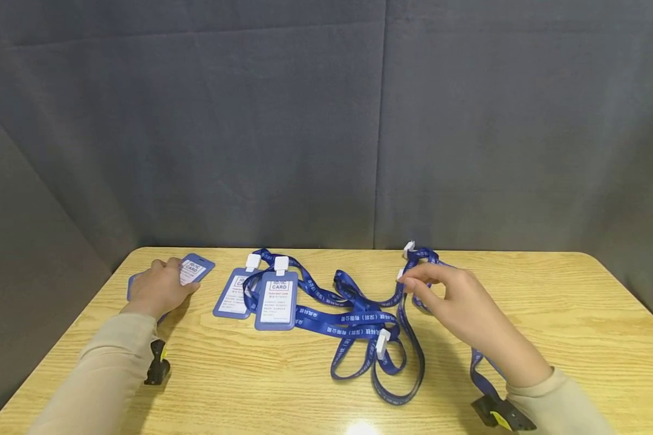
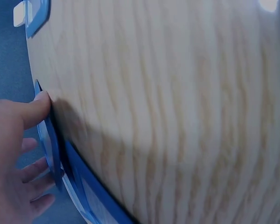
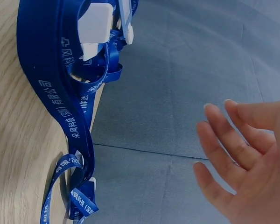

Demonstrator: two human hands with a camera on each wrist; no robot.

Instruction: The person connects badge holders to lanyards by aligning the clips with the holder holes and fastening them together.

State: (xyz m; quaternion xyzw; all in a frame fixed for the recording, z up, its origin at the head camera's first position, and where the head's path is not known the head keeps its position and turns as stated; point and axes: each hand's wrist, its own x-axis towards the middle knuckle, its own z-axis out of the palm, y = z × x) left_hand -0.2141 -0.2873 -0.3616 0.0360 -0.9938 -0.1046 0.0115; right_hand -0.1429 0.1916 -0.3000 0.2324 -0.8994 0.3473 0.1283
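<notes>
At the table's left, my left hand (image 1: 158, 287) grips a blue ID card holder (image 1: 196, 269) with a white card inside. In the left wrist view the thumb lies on one edge of this card holder (image 2: 49, 140) and the fingers on its far side. Another blue card holder (image 2: 98, 191) lies beneath it, mostly covered by the hand in the head view. My right hand (image 1: 451, 302) hovers over the tangled blue lanyards (image 1: 359, 317), fingertips beside a white clip (image 1: 399, 275). The right wrist view shows its fingers loosely bent, apart from the lanyard (image 3: 51, 93), holding nothing.
Two card holders, one in front (image 1: 277, 300) and one behind (image 1: 233, 296), lie left of centre, attached to lanyards by white clips. Another white clip (image 1: 383, 344) lies among the loops. A grey curtain (image 1: 305, 121) hangs behind the wooden table (image 1: 250, 380).
</notes>
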